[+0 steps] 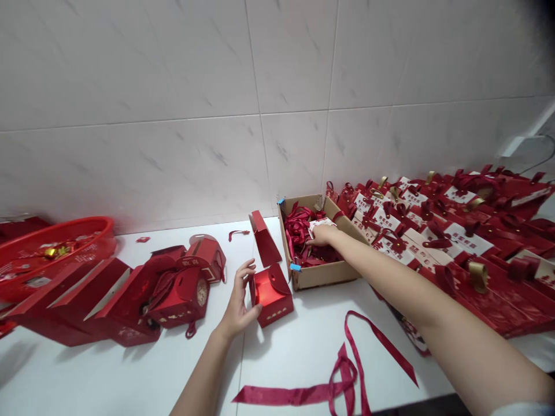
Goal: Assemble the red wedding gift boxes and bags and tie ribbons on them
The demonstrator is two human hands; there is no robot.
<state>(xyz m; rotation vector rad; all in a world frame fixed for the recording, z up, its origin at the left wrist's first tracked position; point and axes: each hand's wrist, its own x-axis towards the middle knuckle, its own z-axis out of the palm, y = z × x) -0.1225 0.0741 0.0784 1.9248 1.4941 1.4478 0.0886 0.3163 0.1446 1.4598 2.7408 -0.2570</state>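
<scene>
At two o'clock, the right hand (pixel 323 234) digs among ribbons (pixel 299 228) in the cardboard box (pixel 323 276), grip unclear; the left hand (pixel 236 309) clasps the red box (pixel 275 297). Tangled ribbons may snag.

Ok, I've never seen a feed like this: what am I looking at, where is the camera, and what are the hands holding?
There is no machine: this is one view from a camera worn on a person's head, looking down at their own bare arms. The left hand holds a small red box by its side on the white table. The right hand reaches into a cardboard box of red ribbons; whether it grips anything I cannot tell. A loose ribbon lies in front, tagged boxes are piled at right, more red boxes and a red basket at left.
</scene>
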